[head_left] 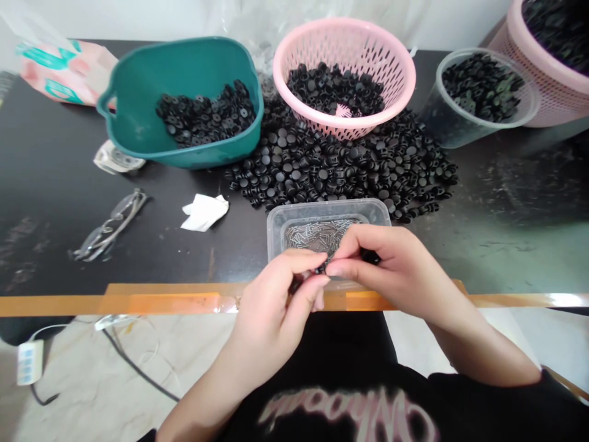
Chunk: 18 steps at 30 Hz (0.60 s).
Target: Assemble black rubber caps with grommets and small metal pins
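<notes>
**Q:** Head view. State of each grip?

**A:** The left hand [271,313] is closed, fingertips pinched on a small black plastic piece [298,283], mostly hidden. The right hand [391,270] is also nearly shut, pinching a second black piece [370,258]. Both pieces sit above the front of a clear rectangular plastic tub [327,212]. Whether the hands share one item, I cannot tell.

**Q:** Containers?

**A:** The tub holds short silver metal pins [313,236]. A teal plastic basin [138,80] and a pink perforated plastic basket [350,27] hold round black plastic studs [205,116]. A clear plastic cup [435,110] holds more. A loose heap of black studs [340,162] lies on the black desk [55,153], just beside the tub.

**Q:** Risks?

**A:** Judgement: the pieces are small, so a slipped pinch could drop one past the desk edge. A knocked tub could spill pins or mix them with studs.
</notes>
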Tool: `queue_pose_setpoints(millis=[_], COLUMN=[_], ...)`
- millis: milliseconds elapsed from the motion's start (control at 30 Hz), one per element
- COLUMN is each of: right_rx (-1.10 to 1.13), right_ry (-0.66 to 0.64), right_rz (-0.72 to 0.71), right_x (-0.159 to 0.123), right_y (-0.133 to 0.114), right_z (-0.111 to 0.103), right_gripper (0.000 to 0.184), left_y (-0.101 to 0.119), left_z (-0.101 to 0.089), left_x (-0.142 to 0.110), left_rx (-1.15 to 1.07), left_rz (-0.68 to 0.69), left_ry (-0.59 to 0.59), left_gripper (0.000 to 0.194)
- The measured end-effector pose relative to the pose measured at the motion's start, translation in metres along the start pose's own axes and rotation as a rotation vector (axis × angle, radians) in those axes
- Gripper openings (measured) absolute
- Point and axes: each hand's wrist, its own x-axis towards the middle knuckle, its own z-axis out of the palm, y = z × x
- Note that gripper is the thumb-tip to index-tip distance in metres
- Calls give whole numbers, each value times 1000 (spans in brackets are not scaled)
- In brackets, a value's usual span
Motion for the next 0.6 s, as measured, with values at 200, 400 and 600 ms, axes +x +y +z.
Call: queue_pose_setpoints(millis=[200, 400, 600], right_rx=[845, 1074, 954], right_ry=[-71, -169, -92], right_rz=[239, 367, 287], right_x=[3, 4, -2], right_y=[15, 19, 22], right_z=[7, 2, 2], right_gripper=[26, 13, 26], left_y=[3, 3, 4], left_z=[10, 6, 5], left_x=[3, 5, 6], left_rx=[-484, -517, -416], left_rz=[-199, -270, -209], left_ry=[120, 129, 92], left_gripper=[15, 14, 17])
